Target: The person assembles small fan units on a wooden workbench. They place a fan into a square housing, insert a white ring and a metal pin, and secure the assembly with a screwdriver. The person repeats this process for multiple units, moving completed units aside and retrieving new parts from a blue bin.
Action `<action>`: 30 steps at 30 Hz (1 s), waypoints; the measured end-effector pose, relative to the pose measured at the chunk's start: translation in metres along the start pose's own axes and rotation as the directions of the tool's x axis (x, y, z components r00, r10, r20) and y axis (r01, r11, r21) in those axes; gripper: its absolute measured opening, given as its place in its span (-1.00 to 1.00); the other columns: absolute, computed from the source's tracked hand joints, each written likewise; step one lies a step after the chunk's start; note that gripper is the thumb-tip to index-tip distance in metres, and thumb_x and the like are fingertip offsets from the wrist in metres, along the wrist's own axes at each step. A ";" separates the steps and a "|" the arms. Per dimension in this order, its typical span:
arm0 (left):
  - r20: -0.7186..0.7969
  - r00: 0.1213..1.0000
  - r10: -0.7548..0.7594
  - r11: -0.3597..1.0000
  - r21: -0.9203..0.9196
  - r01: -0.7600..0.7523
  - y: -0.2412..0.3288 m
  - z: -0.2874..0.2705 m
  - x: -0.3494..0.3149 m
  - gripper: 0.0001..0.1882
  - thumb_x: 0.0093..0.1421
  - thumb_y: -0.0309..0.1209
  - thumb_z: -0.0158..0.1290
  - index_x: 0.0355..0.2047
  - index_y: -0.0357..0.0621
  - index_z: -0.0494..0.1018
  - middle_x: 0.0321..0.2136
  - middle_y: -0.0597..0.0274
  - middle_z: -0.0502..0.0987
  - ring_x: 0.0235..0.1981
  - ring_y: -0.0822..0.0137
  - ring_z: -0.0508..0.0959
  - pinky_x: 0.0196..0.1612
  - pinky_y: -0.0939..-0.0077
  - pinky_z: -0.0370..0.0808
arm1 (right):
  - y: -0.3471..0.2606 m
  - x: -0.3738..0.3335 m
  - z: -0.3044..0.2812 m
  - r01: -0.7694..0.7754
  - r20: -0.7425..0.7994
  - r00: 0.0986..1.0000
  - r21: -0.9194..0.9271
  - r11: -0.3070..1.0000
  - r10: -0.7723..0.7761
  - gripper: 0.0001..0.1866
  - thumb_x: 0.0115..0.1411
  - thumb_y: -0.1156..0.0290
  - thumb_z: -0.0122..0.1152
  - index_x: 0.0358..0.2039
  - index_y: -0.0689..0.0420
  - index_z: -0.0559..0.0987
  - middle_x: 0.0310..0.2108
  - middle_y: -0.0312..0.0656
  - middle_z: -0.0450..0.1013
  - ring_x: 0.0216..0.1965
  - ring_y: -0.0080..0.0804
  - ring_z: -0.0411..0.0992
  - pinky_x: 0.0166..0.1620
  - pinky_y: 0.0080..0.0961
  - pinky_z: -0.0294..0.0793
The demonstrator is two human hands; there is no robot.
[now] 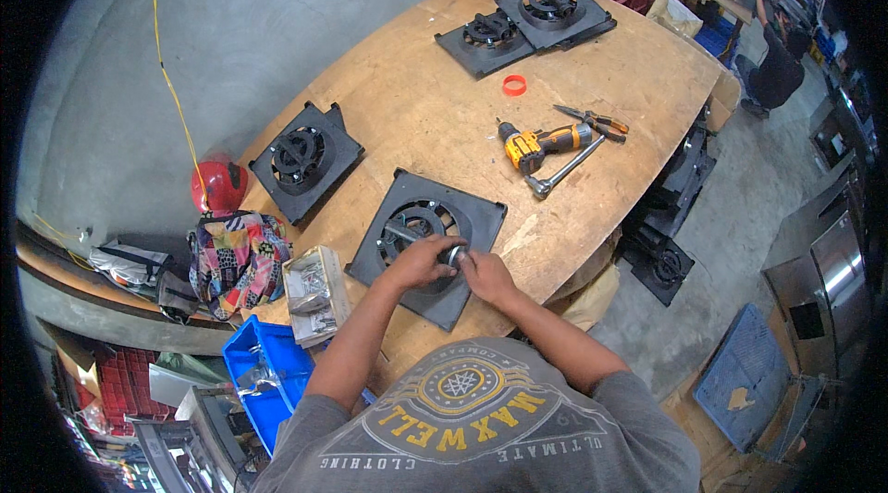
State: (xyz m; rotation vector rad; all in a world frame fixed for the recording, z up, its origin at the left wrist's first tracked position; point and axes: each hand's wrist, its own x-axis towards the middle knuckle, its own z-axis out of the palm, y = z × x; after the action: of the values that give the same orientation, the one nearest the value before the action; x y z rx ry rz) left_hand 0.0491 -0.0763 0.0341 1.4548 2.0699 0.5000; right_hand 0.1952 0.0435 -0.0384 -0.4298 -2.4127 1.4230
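Observation:
A square black plate with a round fan-like housing (469, 208) lies on the wooden table in front of me. Over its near right part, my left hand (424, 262) is closed round a small black round piece with a pale band (451, 255); its exact kind is hard to make out. Fingers bent, my right hand (487, 277) pinches at the right side of that piece. A grey bar (400, 231) lies across the housing, just beyond my left fingers. My hands hide the near right part of the housing.
On the table (398, 95) are a yellow-black cordless drill (525, 149), pliers (592, 119), a ratchet wrench (566, 169) and a red ring (514, 85). More black units (303, 158) lie left and far. A box of hardware (316, 294) and blue bin (264, 354) sit left. Another person (775, 67) crouches far right.

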 end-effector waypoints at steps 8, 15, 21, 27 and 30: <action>-0.053 0.995 0.083 0.996 -0.010 -0.084 -0.001 0.000 -0.002 -0.31 -0.04 -0.45 0.32 0.16 -0.02 0.41 -0.06 -0.03 0.53 -0.02 -0.06 0.53 0.04 0.16 0.46 | -0.002 0.001 -0.001 -0.039 -0.031 0.999 0.015 0.999 0.040 -0.58 0.31 0.09 -0.01 -0.34 0.26 0.53 -0.40 0.21 0.51 -0.31 0.27 0.49 -0.21 0.06 0.46; -0.047 0.998 0.052 0.999 -0.008 -0.052 -0.005 0.003 -0.001 -0.32 -0.03 -0.45 0.31 0.16 0.00 0.41 -0.04 -0.04 0.53 -0.02 -0.07 0.53 0.04 0.16 0.46 | 0.003 -0.001 0.001 0.030 -0.041 0.999 -0.097 0.995 -0.034 -0.62 0.26 0.09 0.07 -0.31 0.21 0.53 -0.40 0.15 0.52 -0.32 0.21 0.51 -0.24 0.05 0.47; -0.031 0.997 0.067 0.998 -0.002 -0.067 -0.009 0.003 0.000 -0.30 -0.03 -0.37 0.32 0.18 0.02 0.39 -0.02 -0.01 0.53 0.04 -0.04 0.52 0.10 0.19 0.43 | 0.008 0.000 0.004 0.042 -0.068 0.996 -0.116 0.992 -0.050 -0.68 0.24 0.15 0.10 -0.22 0.18 0.48 -0.33 0.14 0.51 -0.29 0.20 0.49 -0.25 0.06 0.46; 0.009 1.000 0.025 1.000 0.006 -0.025 -0.008 0.001 0.001 -0.29 -0.04 -0.37 0.33 0.18 0.00 0.38 -0.02 -0.02 0.52 0.04 -0.05 0.51 0.11 0.18 0.43 | 0.006 0.002 0.002 -0.051 0.052 0.997 -0.121 0.991 0.058 -0.67 0.27 0.14 0.06 -0.27 0.19 0.50 -0.39 0.14 0.51 -0.30 0.22 0.49 -0.25 0.06 0.46; -0.012 0.998 0.059 0.998 -0.012 -0.059 -0.008 0.001 0.002 -0.29 -0.03 -0.38 0.33 0.18 0.00 0.38 -0.03 -0.02 0.52 0.04 -0.05 0.52 0.10 0.19 0.43 | 0.003 0.002 0.001 0.019 -0.065 0.997 -0.148 0.989 -0.029 -0.63 0.33 0.14 -0.03 -0.32 0.21 0.52 -0.41 0.17 0.51 -0.30 0.23 0.49 -0.24 0.07 0.45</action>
State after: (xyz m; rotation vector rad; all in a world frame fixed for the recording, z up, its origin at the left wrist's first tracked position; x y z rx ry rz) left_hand 0.0432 -0.0776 0.0285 1.5129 2.0341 0.5452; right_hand 0.1934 0.0443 -0.0410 -0.4737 -2.4688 1.2057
